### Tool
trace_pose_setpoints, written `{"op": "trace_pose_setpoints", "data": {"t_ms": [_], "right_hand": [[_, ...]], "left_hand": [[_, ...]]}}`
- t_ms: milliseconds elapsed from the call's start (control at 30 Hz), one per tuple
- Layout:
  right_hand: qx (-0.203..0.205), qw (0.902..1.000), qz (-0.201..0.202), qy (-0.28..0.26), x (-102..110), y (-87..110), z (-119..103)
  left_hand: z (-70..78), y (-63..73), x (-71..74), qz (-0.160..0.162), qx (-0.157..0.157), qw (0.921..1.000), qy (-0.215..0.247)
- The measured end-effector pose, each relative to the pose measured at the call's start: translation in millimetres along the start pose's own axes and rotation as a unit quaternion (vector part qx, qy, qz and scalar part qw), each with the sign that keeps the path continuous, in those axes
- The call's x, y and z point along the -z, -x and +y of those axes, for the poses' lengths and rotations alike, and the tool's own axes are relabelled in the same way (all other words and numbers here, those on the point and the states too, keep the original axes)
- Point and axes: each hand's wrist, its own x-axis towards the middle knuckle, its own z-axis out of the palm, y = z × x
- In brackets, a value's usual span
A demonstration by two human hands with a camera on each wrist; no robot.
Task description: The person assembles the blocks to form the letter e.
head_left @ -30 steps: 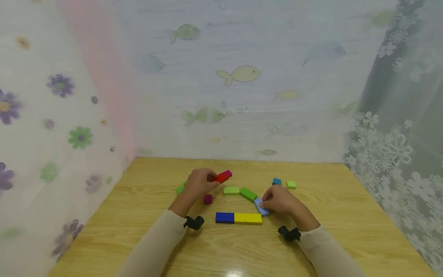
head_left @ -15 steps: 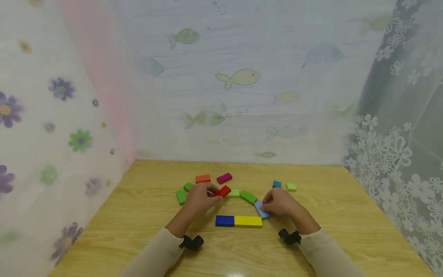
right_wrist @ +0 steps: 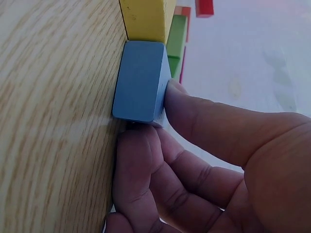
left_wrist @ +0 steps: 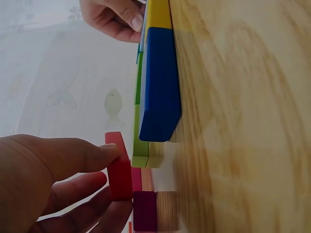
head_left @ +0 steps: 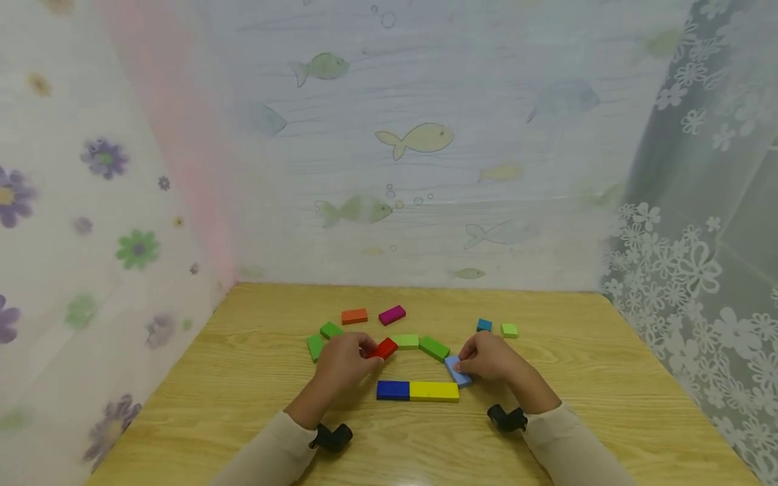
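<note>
My left hand [head_left: 343,361] pinches a red block [head_left: 384,349] between thumb and fingers, raised above the table in the left wrist view. It overlaps the left end of a light green block [head_left: 406,341]. A green block [head_left: 434,348] continues from there, slanting toward a light blue block [head_left: 457,372]. Thumb and fingers of my right hand [head_left: 495,358] grip that light blue block on the tabletop. Nearer me, a dark blue block [head_left: 393,390] and a yellow block [head_left: 434,391] lie end to end. A dark magenta cube [left_wrist: 145,211] sits below the red block, hidden by my left hand in the head view.
Behind lie an orange block [head_left: 354,316] and a magenta block [head_left: 392,314]. Two green blocks [head_left: 315,347] are left of my left hand. At the right back are a blue block [head_left: 483,325] and a small lime block [head_left: 509,331]. A fish-patterned curtain [head_left: 425,202] borders the wooden table's far edge.
My left hand has brought the red block toward me, away from the magenta block, then slightly left. The orange block has come into sight. My right hand stays at the light blue block.
</note>
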Motion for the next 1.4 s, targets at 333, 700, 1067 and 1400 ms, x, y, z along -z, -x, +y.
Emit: {"op": "trace_pose_setpoints", "data": {"t_ms": [333, 700, 1067, 1400], "right_hand": [[-0.005, 1.0000, 0.002, 0.002, -0.8, 3.1, 0.3], [-0.009, 1.0000, -0.001, 0.000, -1.8, 3.7, 0.6], [0.002, 1.0000, -0.002, -0.008, -0.3, 1.6, 0.9], [0.005, 1.0000, -0.005, -0.002, 0.1, 2.0, 0.4]], "left_hand": [[11.0, 5.7, -4.0, -0.001, -0.021, 0.9980, -0.060], [6.5, 7.9, -3.8, 0.012, -0.019, 0.9959, -0.087], [-2.3, 2.5, 2.1, 0.022, -0.002, 0.9949, -0.098], [-3.7, 0.0, 3.3, 0.013, -0.002, 0.9927, -0.120]]}}
